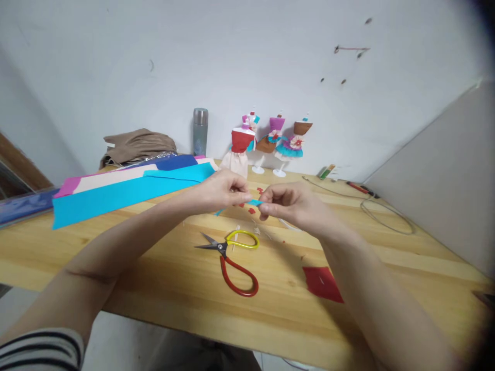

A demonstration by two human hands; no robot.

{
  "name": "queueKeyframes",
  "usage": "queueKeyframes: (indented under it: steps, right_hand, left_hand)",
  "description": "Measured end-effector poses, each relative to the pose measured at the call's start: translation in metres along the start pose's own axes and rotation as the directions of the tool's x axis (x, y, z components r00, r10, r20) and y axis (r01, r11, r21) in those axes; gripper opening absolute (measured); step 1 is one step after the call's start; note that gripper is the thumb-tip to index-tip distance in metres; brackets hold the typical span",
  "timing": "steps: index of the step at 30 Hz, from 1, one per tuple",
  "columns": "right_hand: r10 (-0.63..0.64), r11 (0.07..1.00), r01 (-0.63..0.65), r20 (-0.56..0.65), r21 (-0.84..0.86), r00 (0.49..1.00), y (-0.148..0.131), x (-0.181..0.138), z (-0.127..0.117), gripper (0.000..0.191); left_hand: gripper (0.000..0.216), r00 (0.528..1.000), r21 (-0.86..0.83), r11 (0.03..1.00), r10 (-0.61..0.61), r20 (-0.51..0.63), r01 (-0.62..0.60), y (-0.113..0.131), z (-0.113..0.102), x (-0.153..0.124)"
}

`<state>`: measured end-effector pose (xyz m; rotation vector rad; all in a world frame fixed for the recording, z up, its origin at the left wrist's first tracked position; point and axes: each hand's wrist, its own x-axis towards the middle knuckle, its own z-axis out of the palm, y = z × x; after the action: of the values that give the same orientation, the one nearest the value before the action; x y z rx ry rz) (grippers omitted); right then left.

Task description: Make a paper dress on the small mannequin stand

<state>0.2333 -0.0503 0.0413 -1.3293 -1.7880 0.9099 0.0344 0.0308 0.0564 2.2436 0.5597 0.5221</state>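
Between my two hands a narrow blue strip (255,202) is stretched, just above the wooden table (185,299). My left hand (224,191) pinches its left end, and my right hand (288,202) pinches the right end. Whether the strip is paper or cloth I cannot tell. Nearer to me lie scissors (222,248) with one yellow and one red handle, their blades parted and pointing left. Small red scraps (252,211) are scattered beneath my fingers. A red piece (323,283) rests by my right forearm.
At the left lie stacked sheets with a blue sheet (116,198) in front, and brown cloth (139,144) behind. A flask (200,131) stands against the wall. Several small dress forms, one in a red top (243,141), stand at the back. A cable (390,224) curls at right.
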Motion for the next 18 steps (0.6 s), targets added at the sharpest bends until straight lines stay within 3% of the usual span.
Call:
queueKeyframes:
  steps: [11, 18]
  right_hand:
    - [-0.017, 0.993, 0.020, 0.029, -0.114, 0.999, -0.001, -0.002, -0.008, 0.031]
    - [0.003, 0.999, -0.010, -0.144, -0.046, 0.990, -0.001, 0.010, -0.004, 0.018]
  left_hand:
    - [0.021, 0.992, 0.083, 0.996, -0.054, 0.112, 0.045, -0.002, -0.023, -0.007]
    - [0.013, 0.999, 0.145, 0.989, -0.037, 0.019, 0.034, -0.008, -0.029, -0.001]
